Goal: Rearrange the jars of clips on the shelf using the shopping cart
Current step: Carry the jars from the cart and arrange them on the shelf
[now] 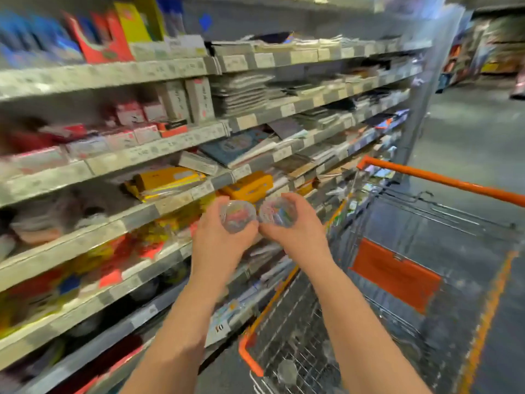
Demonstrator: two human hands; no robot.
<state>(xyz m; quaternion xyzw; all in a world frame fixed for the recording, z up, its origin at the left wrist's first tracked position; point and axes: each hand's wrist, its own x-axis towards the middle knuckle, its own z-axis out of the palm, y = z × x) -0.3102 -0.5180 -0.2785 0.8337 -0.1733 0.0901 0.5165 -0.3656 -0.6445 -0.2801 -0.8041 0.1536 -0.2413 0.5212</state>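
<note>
Gripping a small clear round plastic jar of coloured clips (238, 216) in the left hand (224, 243), thumb and fingers curled round its wall. Gripping a second clear jar of the same kind (275, 212) in the right hand (297, 227), fingers wrapped over its top and side. Held side by side just below frame centre, the second jar at 3 o'clock of the first, rims touching or nearly so; too blurred to tell which. Held up in the air, in front of the edge of the grey metal shelf (136, 220). At 4 o'clock of the jars, a wire shopping cart with orange rim and handle (443, 180), standing just beside the shelving, with an orange folding flap (397, 275) inside. Down at 6 o'clock, on the cart's mesh, a clear round thing (287, 371), blurred. At 10 o'clock of the hands, yellow flat packets (167, 180) on a shelf board; higher, at 11 o'clock, red and white boxes (127, 115). At 2 o'clock, grey concrete floor (468, 123).
</note>
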